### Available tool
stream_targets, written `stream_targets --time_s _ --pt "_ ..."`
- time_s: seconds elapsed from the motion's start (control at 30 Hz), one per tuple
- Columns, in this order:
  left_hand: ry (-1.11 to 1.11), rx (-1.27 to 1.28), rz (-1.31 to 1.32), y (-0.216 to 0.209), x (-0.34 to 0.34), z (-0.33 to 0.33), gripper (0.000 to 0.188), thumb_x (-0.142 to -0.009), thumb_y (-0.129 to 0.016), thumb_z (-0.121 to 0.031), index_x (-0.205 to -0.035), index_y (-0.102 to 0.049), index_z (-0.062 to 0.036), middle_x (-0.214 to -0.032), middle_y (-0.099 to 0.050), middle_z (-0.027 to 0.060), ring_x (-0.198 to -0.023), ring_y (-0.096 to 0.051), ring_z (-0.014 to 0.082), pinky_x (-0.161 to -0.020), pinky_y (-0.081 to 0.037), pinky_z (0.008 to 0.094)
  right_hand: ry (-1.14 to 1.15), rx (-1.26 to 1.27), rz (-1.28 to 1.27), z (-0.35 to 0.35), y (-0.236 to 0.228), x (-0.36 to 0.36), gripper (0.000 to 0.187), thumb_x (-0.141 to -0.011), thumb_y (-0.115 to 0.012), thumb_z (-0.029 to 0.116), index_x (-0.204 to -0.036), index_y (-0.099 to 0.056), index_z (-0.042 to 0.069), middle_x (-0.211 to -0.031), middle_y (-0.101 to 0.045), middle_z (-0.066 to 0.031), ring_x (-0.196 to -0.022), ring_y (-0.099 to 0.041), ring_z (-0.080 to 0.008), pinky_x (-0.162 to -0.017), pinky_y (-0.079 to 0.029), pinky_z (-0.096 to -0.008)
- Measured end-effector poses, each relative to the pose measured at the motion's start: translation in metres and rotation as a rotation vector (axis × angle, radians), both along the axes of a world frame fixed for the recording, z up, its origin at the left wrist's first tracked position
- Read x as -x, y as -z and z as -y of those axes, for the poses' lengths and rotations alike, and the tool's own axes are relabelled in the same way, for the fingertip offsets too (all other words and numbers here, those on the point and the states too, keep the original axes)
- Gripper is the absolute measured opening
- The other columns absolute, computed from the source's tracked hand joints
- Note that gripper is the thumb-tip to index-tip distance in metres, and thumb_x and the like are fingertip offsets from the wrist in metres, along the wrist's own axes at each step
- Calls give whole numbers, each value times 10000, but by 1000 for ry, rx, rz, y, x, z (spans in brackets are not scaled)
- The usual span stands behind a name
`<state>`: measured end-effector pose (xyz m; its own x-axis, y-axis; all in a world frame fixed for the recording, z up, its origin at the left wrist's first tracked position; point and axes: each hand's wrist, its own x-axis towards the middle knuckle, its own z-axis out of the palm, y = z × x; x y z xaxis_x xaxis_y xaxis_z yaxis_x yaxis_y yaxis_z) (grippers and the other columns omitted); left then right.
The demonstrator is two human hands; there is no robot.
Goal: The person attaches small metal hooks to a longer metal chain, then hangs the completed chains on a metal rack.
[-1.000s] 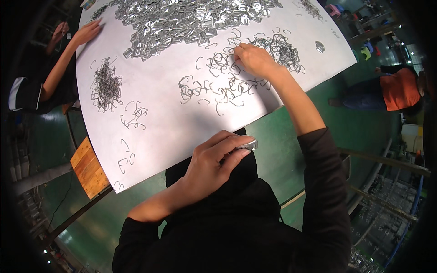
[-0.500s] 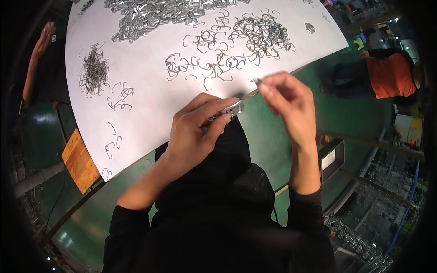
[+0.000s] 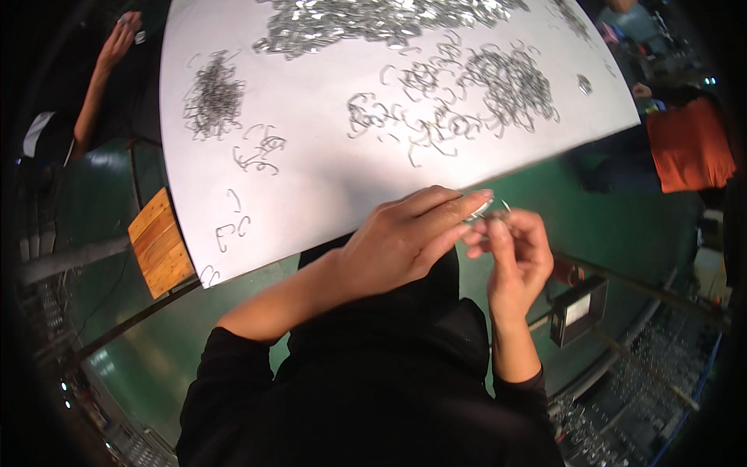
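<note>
Just past the front edge of the white table (image 3: 319, 183), my left hand (image 3: 408, 241) pinches a small shiny metal buckle (image 3: 485, 207) between thumb and fingers. My right hand (image 3: 517, 261) is closed right beside it, its fingertips gripping a thin bent wire clip (image 3: 506, 205). The clip's tip stands up above the fingers; whether it touches the buckle is blurred. Beyond my hands lies a loose spread of similar wire clips (image 3: 510, 87). A long heap of shiny metal buckles (image 3: 366, 25) covers the far side of the table.
A denser pile of wire clips (image 3: 215, 95) lies at the table's left, with several strays nearer. A wooden stool top (image 3: 160, 243) is by the left corner. Another person's hand (image 3: 118, 43) shows at far left; a person in orange (image 3: 689, 152) is at right. A dark metal box (image 3: 578, 313) stands at lower right.
My right hand has come down and in to the buckle, bringing the clip close to it. My left hand has turned over more of the buckle. The whole view has shifted.
</note>
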<state>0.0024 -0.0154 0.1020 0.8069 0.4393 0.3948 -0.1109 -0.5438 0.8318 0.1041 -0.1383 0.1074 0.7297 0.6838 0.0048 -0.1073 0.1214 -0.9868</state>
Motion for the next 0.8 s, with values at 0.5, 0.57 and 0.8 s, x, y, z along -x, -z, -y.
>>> stream_targets --time_s 0.5,0.57,0.8 --pt "-864 -313 -754 83 6 -308 380 -720 -723 -285 -1038 -658 -86 -955 -659 173 -911 -627 316 -784 -491 402 59 -13 107 1 2 -7 76 -885 -550 -1 -935 -512 -45 -785 -611 -128 -663 -602 -146 -601 -519 -252" --pt "-835 -362 -637 90 14 -314 355 -700 -740 -228 -1017 -658 -92 -927 -664 156 -889 -628 305 -776 -492 389 45 -9 93 3 3 -8 79 -882 -555 -4 -934 -513 -47 -788 -617 -128 -661 -604 -140 -608 -520 -249" --pt "-757 -232 -387 84 15 -285 279 -755 -668 -82 -1032 -659 -116 -770 -634 73 -715 -565 157 -711 -462 280 7 -6 130 6 11 -13 65 -862 -585 -16 -911 -553 -45 -812 -625 -93 -685 -630 -125 -622 -527 -237"
